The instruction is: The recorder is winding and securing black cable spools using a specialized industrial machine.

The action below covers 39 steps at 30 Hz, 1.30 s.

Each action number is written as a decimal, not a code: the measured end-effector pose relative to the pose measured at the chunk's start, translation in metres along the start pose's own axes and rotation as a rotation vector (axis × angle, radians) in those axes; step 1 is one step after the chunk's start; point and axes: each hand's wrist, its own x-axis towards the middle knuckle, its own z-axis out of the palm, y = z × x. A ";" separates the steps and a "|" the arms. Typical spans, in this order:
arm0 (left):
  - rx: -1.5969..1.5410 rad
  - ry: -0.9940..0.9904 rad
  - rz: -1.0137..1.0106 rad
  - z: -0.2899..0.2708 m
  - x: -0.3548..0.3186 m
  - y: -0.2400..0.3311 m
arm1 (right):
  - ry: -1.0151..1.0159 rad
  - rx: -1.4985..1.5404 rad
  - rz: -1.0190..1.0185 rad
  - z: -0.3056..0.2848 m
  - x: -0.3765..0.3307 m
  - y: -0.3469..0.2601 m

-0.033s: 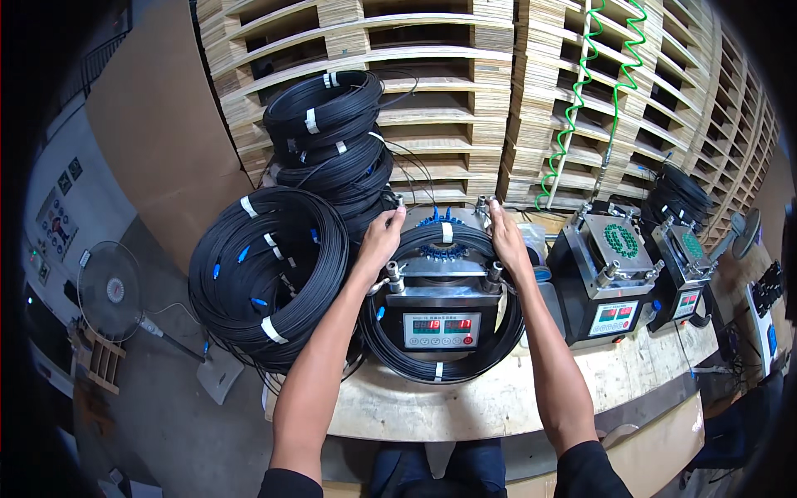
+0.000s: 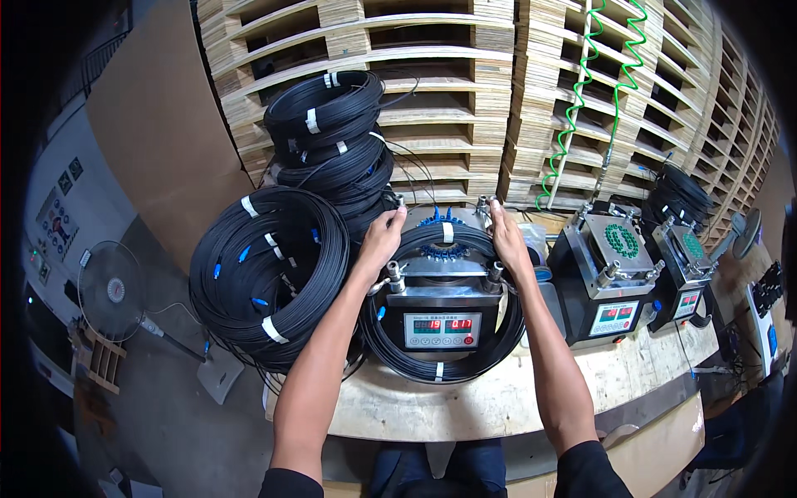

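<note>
On the workbench in front of me stands a polishing machine [image 2: 444,292] with a metal top and a red-lit display panel [image 2: 442,330]. A coil of black cable [image 2: 440,370] is looped around it, bound with white tape. Blue connectors [image 2: 440,217] ring the top plate. My left hand [image 2: 382,241] is closed at the far left corner, thumb and fingers at a metal knob [image 2: 400,201]. At the far right corner my right hand [image 2: 508,239] is closed at the matching knob [image 2: 482,202]. Two nearer knobs [image 2: 396,275] stand untouched. Some fingers are hidden.
A large black cable coil [image 2: 270,332] with blue connectors sits at left, with stacked coils [image 2: 324,116] behind. Two similar machines [image 2: 602,266] stand to the right. Wooden pallets [image 2: 432,37] rise behind; green coiled hoses [image 2: 573,108] hang there. A fan [image 2: 114,289] stands at far left.
</note>
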 end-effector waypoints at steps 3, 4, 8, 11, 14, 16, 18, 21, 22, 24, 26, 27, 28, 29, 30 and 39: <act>0.000 -0.056 0.000 -0.001 0.002 -0.002 | 0.009 -0.039 -0.013 -0.002 -0.004 -0.008; -0.015 -0.080 -0.005 -0.003 0.002 -0.003 | 0.023 -0.059 -0.034 -0.002 -0.006 -0.011; 0.002 -0.052 -0.019 -0.001 0.006 -0.006 | 0.046 -0.082 -0.055 -0.002 -0.008 -0.015; 0.005 0.044 0.034 0.003 0.002 -0.004 | 0.033 -0.071 -0.080 -0.002 -0.003 -0.008; 0.018 0.043 0.015 0.004 0.001 -0.003 | 0.053 -0.059 -0.093 0.000 -0.002 0.002; 0.004 0.045 0.055 0.003 0.003 -0.003 | 0.001 -0.003 -0.027 0.000 0.004 0.003; 0.001 0.045 0.059 0.003 0.005 -0.006 | 0.001 -0.019 -0.032 0.001 0.004 0.002; -0.008 0.038 0.075 0.004 0.005 -0.009 | 0.010 -0.035 -0.044 0.000 0.003 0.004; -0.016 0.006 0.059 0.003 0.007 -0.009 | 0.008 -0.023 -0.046 0.000 0.004 0.004; -0.022 -0.020 0.042 0.001 0.009 -0.013 | 0.000 -0.008 -0.051 0.001 0.002 -0.001; -0.045 0.008 0.097 0.001 0.008 -0.012 | 0.034 -0.042 -0.094 0.001 0.000 -0.004; -0.047 0.007 0.098 0.002 0.006 -0.010 | 0.036 -0.044 -0.094 0.000 0.000 -0.005; -0.003 0.042 0.072 0.003 0.004 -0.007 | 0.042 -0.053 -0.090 0.000 -0.001 -0.007; 0.040 0.076 0.044 0.004 0.001 -0.004 | 0.048 -0.063 -0.085 -0.001 -0.001 -0.006; 0.038 0.074 0.043 0.005 -0.002 0.000 | 0.048 -0.066 -0.084 -0.002 -0.002 -0.005; 0.055 0.101 0.049 0.003 -0.003 0.000 | 0.014 0.034 -0.073 0.004 0.005 0.008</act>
